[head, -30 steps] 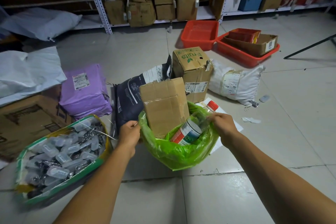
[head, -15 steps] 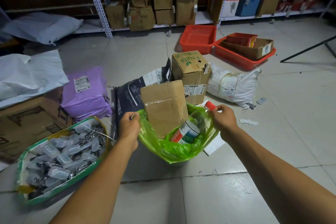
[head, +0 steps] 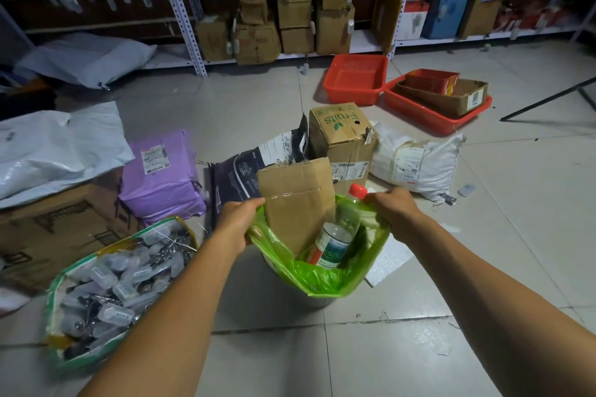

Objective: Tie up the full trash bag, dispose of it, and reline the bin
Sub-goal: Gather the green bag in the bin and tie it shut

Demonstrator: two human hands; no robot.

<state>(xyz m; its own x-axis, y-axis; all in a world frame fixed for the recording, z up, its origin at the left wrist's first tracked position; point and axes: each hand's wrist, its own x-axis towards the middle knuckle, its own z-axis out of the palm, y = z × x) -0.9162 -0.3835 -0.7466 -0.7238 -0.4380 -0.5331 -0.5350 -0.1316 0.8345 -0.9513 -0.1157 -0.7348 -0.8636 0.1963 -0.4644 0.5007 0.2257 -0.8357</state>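
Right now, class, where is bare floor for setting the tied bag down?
Bare tile lies in front of the bin, between the forearms, and right of the white sack. Crowded: left, around the purple parcel, and behind the green bag.

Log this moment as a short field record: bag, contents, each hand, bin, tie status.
bag: green trash bag, mouth open
contents: cardboard box upright; plastic bottle with red cap, leaning
left hand: grips the bag's left rim
right hand: grips the bag's right rim
bin: grey wall showing beneath the bag
tie status: not yet tied
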